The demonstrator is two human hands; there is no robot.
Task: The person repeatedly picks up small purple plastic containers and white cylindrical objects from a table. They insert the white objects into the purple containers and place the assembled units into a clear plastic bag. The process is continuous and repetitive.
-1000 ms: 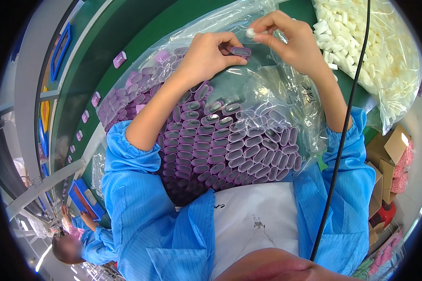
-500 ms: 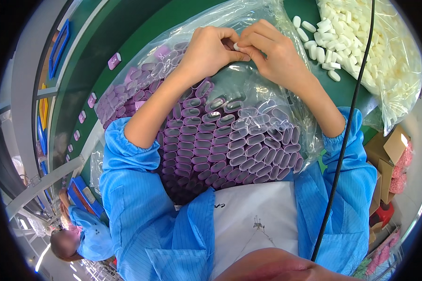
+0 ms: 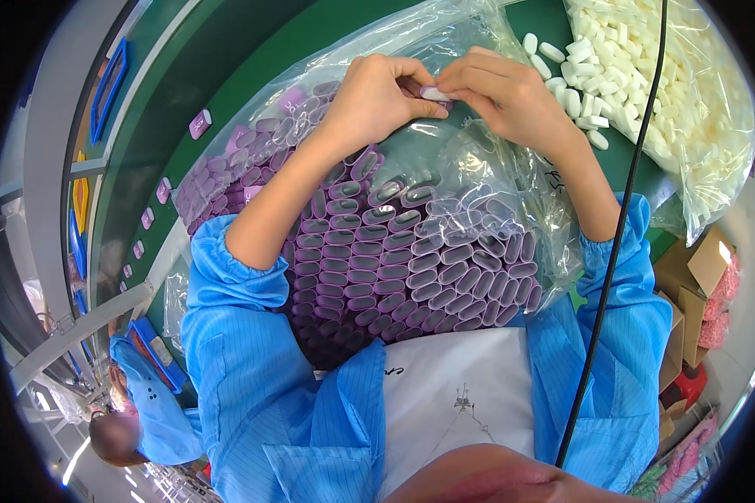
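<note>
Gripping a white-topped purple case (image 3: 434, 94) in left fingers (image 3: 428, 109), right fingers (image 3: 461, 77) touching it, whether pinching unclear.

From the head, the camera looked steeply down and forward over the white shirt (image 3: 457, 390) at the near edge of the green bench (image 3: 252, 71). It sat close enough for the left hand (image 3: 379, 99) and right hand (image 3: 503, 94) to show large above the middle. Its fisheye reached past the bench's right edge to the floor (image 3: 748, 302) and curved the left edge.
</note>
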